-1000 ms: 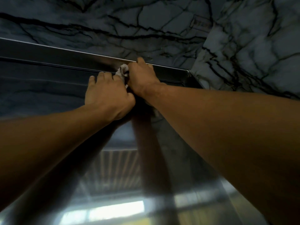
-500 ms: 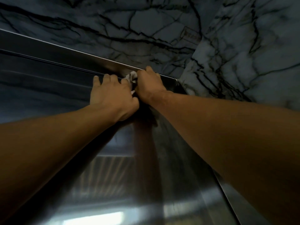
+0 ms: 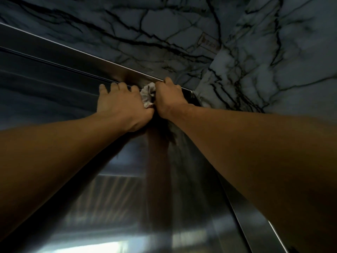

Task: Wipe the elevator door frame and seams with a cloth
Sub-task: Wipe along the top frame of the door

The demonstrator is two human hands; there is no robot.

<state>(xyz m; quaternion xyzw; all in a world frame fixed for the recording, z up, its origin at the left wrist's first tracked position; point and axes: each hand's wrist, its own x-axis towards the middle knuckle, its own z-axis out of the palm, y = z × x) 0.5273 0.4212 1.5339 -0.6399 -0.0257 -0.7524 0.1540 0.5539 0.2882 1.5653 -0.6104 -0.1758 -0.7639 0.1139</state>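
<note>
Nearest to me, my two bare forearms reach up and away, the left from the lower left and the right from the lower right, converging toward the top of the doorway. Beneath them runs the brushed steel elevator door (image 3: 127, 207), its surface reflecting blurred light bands and the dark shapes of my arms.

Farther up, my left hand (image 3: 120, 105) lies back-up against the door, its fingertips (image 3: 114, 85) reaching the dark horizontal seam (image 3: 54, 65) where the door meets the header. The fingers bend at the knuckles, and the thumb side presses against the cloth. My right hand (image 3: 168, 96) sits just beside it, knuckles up, fingers curled over and gripping the cloth against the metal; its fingertips are hidden from me.

The cloth (image 3: 148, 94), a small crumpled pale grey wad, is bunched between the two hands, touching both, right at the upper seam near the top right corner of the door frame (image 3: 76, 53). Only a little of it shows.

Beyond the hands, the steel header band of the frame slants from upper left down to the corner, edged by a thin bright line. Past that is the marble wall (image 3: 164, 24), pale with dark branching veins, turning at a corner on the right.
</note>
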